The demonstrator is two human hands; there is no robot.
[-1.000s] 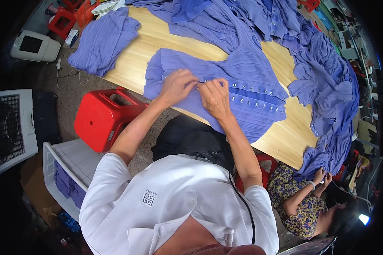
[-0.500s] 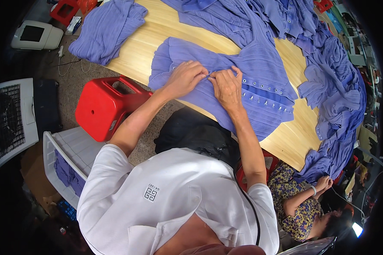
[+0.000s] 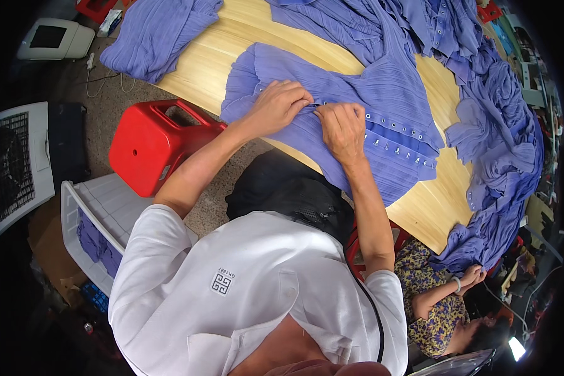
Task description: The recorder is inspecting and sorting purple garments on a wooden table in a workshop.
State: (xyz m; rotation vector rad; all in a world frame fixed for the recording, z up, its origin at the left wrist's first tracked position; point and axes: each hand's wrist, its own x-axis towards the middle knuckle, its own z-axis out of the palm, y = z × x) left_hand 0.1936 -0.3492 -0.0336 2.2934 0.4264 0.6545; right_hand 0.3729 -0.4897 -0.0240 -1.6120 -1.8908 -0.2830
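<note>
A violet pleated garment [image 3: 388, 94] lies spread across the wooden table in front of me. A row of metal eyelets [image 3: 393, 125] runs along one edge of its front opening, facing a row of small metal hooks [image 3: 396, 151]. My left hand [image 3: 278, 105] pinches the garment's front edge, thumb and forefinger together. Just to its right, my right hand [image 3: 342, 130] grips the same edge with curled fingers. The fingertips are a small gap apart, and fabric lies between them. The fastener at the fingertips is too small to make out.
More violet garments [image 3: 492, 131] are heaped along the right side of the table [image 3: 288, 34], with a folded one [image 3: 160, 41] at its far left. A red stool [image 3: 145, 150] and a white bin [image 3: 116, 203] stand to my left. Another person [image 3: 442, 301] sits at the lower right.
The right hand's raised finger has curled in, and the hand has turned a little. Both hands stay on the front edge. The whole view has shifted slightly.
</note>
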